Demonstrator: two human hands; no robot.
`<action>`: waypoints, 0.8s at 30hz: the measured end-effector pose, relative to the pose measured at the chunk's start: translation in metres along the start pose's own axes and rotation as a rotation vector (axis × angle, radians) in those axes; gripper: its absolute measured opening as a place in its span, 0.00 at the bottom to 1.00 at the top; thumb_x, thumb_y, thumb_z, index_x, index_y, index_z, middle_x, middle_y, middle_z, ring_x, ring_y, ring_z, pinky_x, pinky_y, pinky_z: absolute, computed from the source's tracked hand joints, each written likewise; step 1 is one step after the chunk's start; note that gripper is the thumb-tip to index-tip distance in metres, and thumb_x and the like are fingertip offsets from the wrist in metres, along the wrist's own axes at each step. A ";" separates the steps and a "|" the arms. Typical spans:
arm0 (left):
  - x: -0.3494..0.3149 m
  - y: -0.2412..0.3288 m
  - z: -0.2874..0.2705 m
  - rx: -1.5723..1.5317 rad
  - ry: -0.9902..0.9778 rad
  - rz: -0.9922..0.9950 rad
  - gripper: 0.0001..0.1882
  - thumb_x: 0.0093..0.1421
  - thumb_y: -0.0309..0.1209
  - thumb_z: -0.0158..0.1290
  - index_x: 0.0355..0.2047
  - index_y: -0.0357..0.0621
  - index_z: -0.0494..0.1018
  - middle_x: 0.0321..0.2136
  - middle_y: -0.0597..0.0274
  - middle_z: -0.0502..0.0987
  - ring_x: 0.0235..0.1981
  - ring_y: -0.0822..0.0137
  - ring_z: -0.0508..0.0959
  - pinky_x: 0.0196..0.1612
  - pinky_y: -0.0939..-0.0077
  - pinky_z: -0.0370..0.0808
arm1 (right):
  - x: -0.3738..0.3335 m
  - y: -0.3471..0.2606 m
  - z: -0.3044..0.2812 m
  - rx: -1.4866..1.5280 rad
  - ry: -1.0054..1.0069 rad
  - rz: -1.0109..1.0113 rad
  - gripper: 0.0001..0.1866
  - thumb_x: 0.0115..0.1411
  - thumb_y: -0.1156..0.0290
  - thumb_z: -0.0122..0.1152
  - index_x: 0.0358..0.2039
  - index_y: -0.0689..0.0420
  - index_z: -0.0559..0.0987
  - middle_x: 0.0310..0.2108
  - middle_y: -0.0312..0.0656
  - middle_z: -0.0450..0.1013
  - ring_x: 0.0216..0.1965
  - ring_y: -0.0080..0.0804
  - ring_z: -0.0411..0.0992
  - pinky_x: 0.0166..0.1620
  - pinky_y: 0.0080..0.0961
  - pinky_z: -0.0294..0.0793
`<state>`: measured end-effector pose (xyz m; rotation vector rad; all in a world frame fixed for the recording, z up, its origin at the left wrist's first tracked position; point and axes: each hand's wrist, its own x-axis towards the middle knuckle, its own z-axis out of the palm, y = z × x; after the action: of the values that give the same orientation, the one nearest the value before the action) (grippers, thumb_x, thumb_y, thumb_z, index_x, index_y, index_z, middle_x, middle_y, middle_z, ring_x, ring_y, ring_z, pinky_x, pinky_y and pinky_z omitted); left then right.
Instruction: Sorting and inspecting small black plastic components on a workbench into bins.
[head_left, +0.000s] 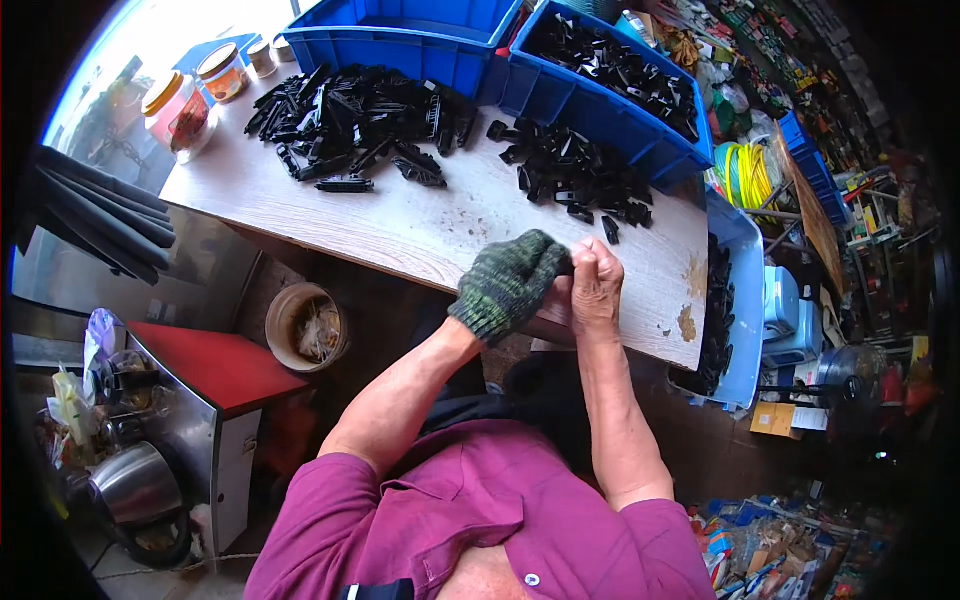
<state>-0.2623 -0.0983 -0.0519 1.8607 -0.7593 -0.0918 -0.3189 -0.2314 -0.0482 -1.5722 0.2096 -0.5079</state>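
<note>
My left hand (512, 283), in a dark green and black knit glove, is closed at the front edge of the table (400, 235). My bare right hand (597, 285) is closed right beside it, its fingers curled against the glove's fingertips. Whatever sits between the two hands is hidden by the fingers. Just beyond them lies a loose pile of small black plastic parts (575, 165), with one single piece (611, 229) nearest my right hand. Farther left is a larger heap of longer black plastic parts (360, 115).
Two blue crates stand at the back, one (390, 50) behind the heap and one (600, 85) full of black parts. A light blue bin (740, 300) of black parts stands right of the table. Jars (180, 115) line the left corner; a bucket (308, 327) sits below.
</note>
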 end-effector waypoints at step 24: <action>0.002 0.002 -0.006 -0.194 0.049 -0.106 0.10 0.67 0.33 0.48 0.40 0.41 0.76 0.35 0.50 0.78 0.38 0.49 0.78 0.39 0.59 0.73 | 0.006 -0.003 0.005 0.156 0.084 0.212 0.18 0.67 0.62 0.44 0.22 0.58 0.67 0.16 0.32 0.58 0.11 0.20 0.57 0.17 0.23 0.72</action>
<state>-0.2597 -0.0951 -0.0476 1.7108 -0.5963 -0.1806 -0.3122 -0.2295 -0.0436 -1.3593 0.3877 -0.4140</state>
